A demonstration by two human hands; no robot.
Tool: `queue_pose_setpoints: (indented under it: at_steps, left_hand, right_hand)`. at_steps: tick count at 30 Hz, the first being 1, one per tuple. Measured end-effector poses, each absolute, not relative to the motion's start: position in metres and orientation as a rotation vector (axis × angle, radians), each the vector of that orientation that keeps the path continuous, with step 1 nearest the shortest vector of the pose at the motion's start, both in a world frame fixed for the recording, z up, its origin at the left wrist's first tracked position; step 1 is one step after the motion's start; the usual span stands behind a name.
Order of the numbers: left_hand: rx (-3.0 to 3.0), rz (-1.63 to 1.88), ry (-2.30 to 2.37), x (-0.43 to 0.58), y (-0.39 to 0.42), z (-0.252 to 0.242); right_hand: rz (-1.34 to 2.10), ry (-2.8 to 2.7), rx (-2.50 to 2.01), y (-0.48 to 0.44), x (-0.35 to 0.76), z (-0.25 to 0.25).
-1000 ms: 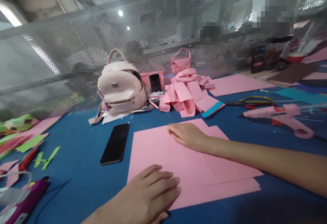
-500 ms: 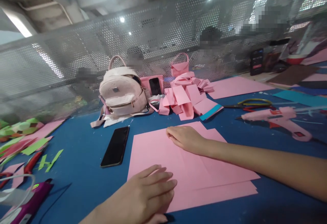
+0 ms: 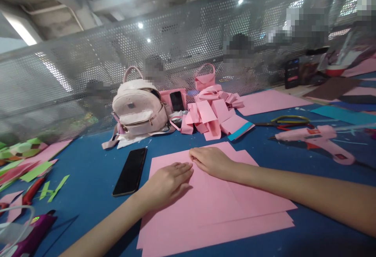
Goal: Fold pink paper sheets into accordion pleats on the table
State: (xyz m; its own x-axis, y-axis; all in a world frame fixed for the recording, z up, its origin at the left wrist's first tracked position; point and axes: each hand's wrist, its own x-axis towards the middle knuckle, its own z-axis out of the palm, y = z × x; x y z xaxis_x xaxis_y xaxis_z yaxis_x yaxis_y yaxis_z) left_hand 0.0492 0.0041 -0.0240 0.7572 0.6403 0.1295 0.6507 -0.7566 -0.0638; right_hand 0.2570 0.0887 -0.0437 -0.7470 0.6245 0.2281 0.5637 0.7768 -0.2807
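Several overlapping pink paper sheets [image 3: 217, 206] lie flat on the blue table [image 3: 88, 163]. My left hand [image 3: 167, 182] rests palm down on the left part of the top sheet, its fingers stretched toward the far edge. Just right of it, near that far edge, my right hand [image 3: 213, 163] is closed, with its fingers curled down against the paper; whatever they may pinch is hidden. The fingertips of both hands are close together.
Left of the sheets lies a black phone [image 3: 130, 172]. A pale backpack [image 3: 141, 110] and folded pink paper pieces [image 3: 205, 116] stand behind. Scissors [image 3: 289, 122] and a pink glue gun [image 3: 320, 137] lie right. A purple device [image 3: 35, 235] sits front left.
My left hand has moved away from me across the sheets, up beside my right hand. My right hand stays in nearly the same place. The view has shifted slightly.
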Motion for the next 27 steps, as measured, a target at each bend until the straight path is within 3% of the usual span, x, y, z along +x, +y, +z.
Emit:
queue_pose_setpoints:
  at_steps: [10, 19, 27]
  left_hand:
    - [-2.629, -0.142, -0.979, 0.099, -0.021, -0.048]
    - [-3.307, -0.221, -0.595, 0.103, -0.022, -0.026]
    - [-3.467, -0.28, -0.248, 0.143, 0.008, -0.029]
  right_hand:
    - [0.351, -2.672, -0.826, 0.094, 0.263, -0.041]
    - [0.38, -2.623, -0.761, 0.096, 0.267, -0.048]
    - [0.423, -2.599, -0.725, 0.099, 0.27, -0.051]
